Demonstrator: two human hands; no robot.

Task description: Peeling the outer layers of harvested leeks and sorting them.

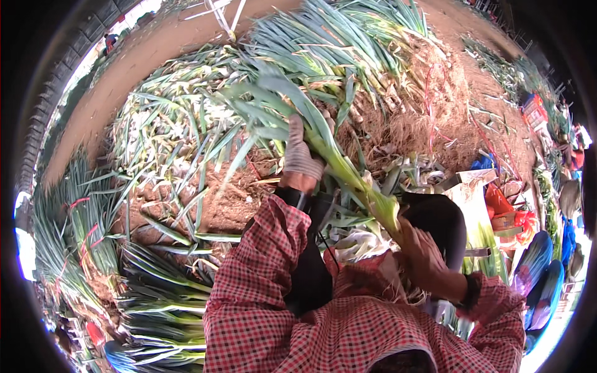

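Observation:
A long green onion (336,161) slants across the middle, its leaves toward the far left and its stalk toward me. My left hand (300,152), in a striped glove, is closed around the leafy upper part, thumb lying along it. At the lower end my right hand (426,258) is closed on the stalk, fingers together and a little blurred. Pale roots (395,276) hang below that hand, over my lap. Whether one stalk or several are held I cannot tell. Peeled leaves (360,239) lie between my knees.
A pile of green onions (336,50) with roots lies ahead on brown soil. Loose leaves (168,124) cover the ground at left. Tied bundles (87,217) and trimmed onions (168,304) lie nearer left. At right are a pale board (469,199), red bags (507,211) and wrapped bundles (541,280).

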